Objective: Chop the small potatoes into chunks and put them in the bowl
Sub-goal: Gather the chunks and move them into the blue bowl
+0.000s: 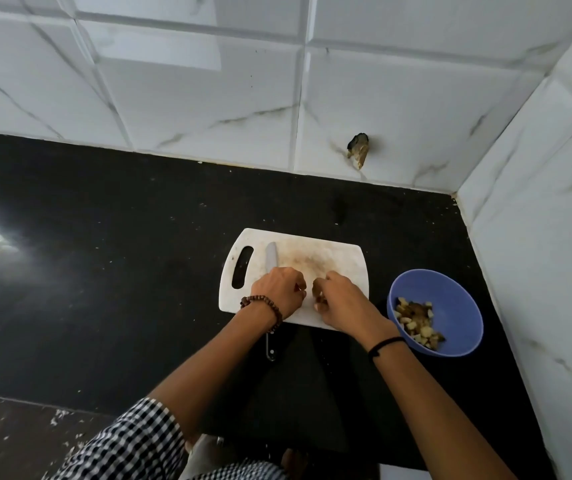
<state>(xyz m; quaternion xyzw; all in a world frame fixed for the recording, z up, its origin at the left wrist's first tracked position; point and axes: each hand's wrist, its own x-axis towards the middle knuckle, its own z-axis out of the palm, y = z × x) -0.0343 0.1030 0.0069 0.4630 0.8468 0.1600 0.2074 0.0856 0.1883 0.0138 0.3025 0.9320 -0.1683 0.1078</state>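
A white cutting board (333,258) lies on the black counter. A knife (271,258) lies along its left side; the blade shows beyond my left hand and the black handle pokes out under my wrist. My left hand (279,292) hovers over the knife with fingers curled to the right, and what they enclose is hidden. My right hand (341,304) is beside it, fingers curled round brownish potato chunks (317,292) at the board's near edge. A blue bowl (457,289) to the right of the board holds several potato chunks (417,322).
The black counter (121,254) stretches far to the left. White marble-look tiled walls (381,109) close the corner behind and to the right, close to the bowl. A broken hole (359,148) shows in the back wall. The counter's front edge runs below my forearms.
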